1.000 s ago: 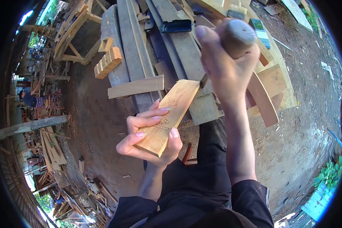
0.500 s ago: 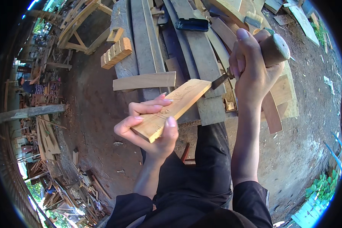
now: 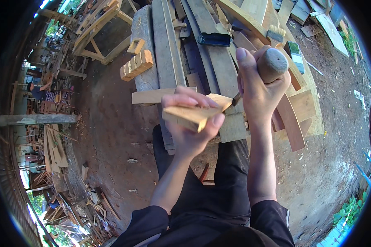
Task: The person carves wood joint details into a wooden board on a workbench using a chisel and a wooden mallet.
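My left hand [image 3: 187,138] grips a short light-wood board [image 3: 189,115] by its sides, fingers over the left edge and thumb along the right. The board is tilted, its near end raised toward me and its far end low over the bench planks. A thick-handled chisel [image 3: 272,66] is wrapped in my right hand [image 3: 257,99], butt end up. Its dark blade points down and left, close to the far end of the board; whether it touches cannot be made out. A thin flat wood strip [image 3: 146,96] lies across the planks behind my left hand.
Long planks [image 3: 167,45] form the bench, bearing a black tray [image 3: 214,39], a grooved wood block [image 3: 137,66] and a brush [image 3: 276,33]. Curved wood pieces [image 3: 290,123] lie at right. A wooden frame [image 3: 97,49] stands far left; another person [image 3: 39,91] is beyond.
The board has tipped up at its near end, and my left hand has shifted right and turned with it. My right hand has moved left with the chisel.
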